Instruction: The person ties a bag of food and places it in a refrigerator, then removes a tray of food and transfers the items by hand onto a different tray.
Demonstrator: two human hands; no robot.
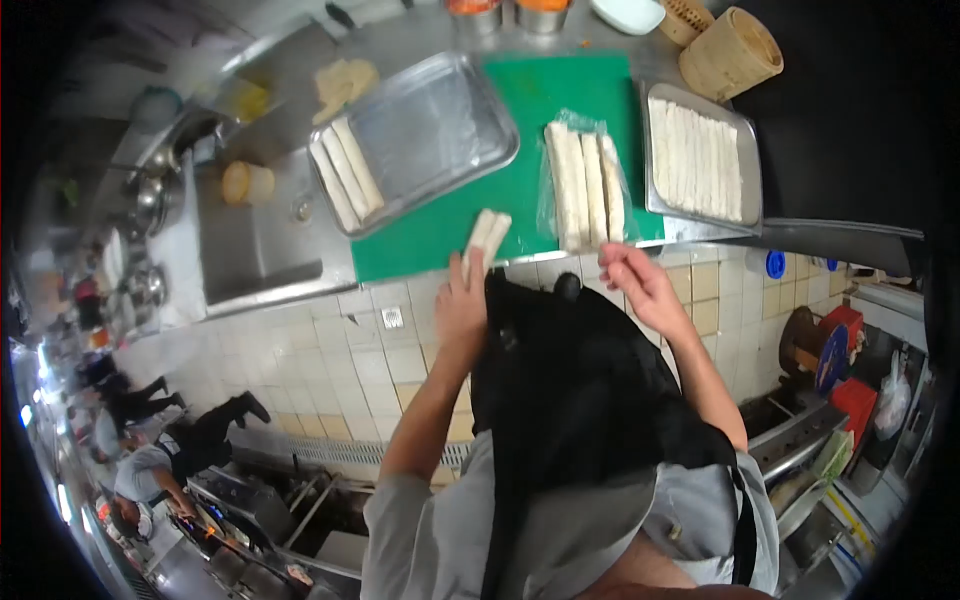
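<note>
My left hand (461, 298) grips a pale dough roll (486, 234) at the near edge of the green cutting board (440, 220). My right hand (637, 280) hovers with fingers apart at the board's front edge. It is just below several pale rolls lying on clear plastic wrap (585, 185). A steel tray (440, 125) at the left of the board holds three rolls (345, 175) at its left end. Another steel tray (655, 150) to the right is filled with several rolls (697, 160) side by side.
Bamboo steamers (730, 52) and bowls (628, 12) stand behind the board. A steel sink (255, 240) with a small tub (246, 183) lies to the left. Below is a tiled counter front (350, 360). Other people (160, 460) work at the far lower left.
</note>
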